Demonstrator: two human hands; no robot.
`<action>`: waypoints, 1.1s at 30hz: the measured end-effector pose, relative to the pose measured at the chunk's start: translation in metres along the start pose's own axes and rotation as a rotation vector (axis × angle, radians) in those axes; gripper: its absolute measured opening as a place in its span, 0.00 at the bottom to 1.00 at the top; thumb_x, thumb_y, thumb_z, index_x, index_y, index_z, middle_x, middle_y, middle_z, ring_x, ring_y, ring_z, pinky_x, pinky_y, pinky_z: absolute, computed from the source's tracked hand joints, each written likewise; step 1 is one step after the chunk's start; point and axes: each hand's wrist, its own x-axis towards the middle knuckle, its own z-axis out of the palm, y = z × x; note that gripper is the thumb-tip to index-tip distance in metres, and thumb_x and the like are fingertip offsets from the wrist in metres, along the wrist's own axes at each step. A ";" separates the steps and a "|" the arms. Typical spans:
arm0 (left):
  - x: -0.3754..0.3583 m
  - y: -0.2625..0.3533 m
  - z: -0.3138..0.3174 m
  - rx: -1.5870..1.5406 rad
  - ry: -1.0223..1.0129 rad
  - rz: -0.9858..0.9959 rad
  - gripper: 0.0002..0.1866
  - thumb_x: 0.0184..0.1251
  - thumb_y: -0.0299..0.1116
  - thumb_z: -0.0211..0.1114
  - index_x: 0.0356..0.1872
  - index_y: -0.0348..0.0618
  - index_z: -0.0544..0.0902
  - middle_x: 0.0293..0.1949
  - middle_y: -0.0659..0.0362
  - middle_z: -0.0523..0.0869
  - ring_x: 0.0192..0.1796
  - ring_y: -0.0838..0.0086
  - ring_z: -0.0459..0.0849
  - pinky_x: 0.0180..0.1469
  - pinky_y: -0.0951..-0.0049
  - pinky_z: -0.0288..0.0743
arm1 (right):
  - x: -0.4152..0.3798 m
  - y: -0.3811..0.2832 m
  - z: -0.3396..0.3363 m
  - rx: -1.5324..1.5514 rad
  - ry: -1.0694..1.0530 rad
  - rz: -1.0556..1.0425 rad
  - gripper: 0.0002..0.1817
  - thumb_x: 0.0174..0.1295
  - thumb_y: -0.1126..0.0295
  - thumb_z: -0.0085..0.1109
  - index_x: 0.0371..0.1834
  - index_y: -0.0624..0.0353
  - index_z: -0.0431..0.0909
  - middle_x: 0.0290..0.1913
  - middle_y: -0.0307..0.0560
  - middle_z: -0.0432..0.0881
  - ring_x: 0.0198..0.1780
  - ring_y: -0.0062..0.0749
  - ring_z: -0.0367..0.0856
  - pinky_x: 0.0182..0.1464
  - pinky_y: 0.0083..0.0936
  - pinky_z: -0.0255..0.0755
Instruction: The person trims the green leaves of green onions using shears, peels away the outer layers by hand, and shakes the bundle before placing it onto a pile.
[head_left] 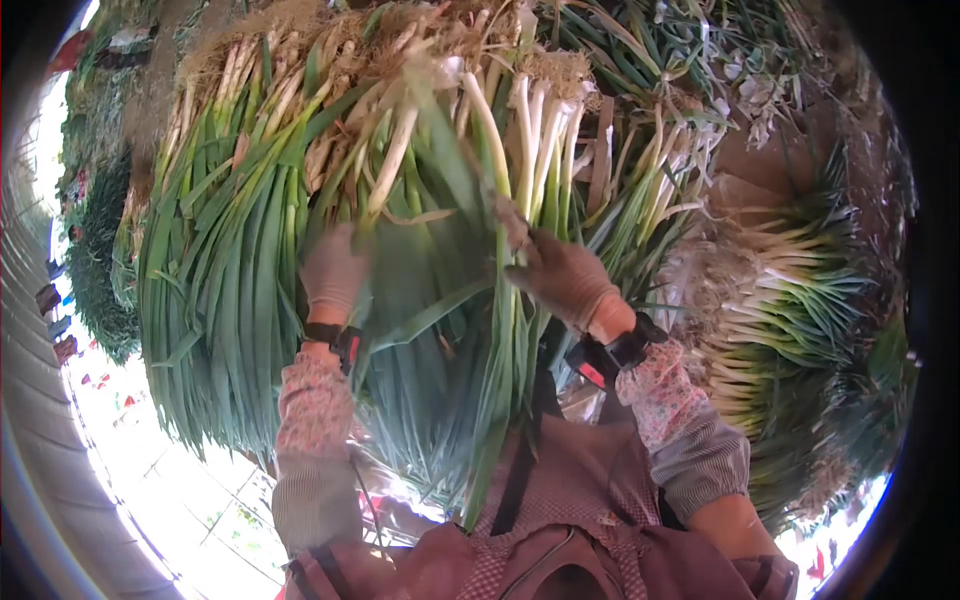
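A large pile of green onions lies in front of me, roots at the far side and long green leaves toward me. My left hand, gloved and smeared by motion, is over the leaves, just below a pale stalk. Its fingers cannot be made out. My right hand, in a soiled glove, has its fingers bent around a brownish withered strip beside a few long green onions. These hang down in front of my apron. A bunch with white stems and matted roots lies beyond my right hand.
More green onions are piled at the right, white ends facing left. Loose leaves and scraps litter the far right. Another green heap stands at the far left, beside a curved ribbed wall.
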 end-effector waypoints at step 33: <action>-0.006 0.086 0.044 -0.273 -0.020 -0.240 0.28 0.53 0.52 0.71 0.52 0.47 0.86 0.43 0.45 0.89 0.46 0.51 0.88 0.49 0.56 0.80 | 0.002 -0.045 0.002 0.267 -0.237 0.431 0.25 0.62 0.46 0.57 0.50 0.56 0.76 0.37 0.63 0.85 0.41 0.62 0.85 0.43 0.52 0.77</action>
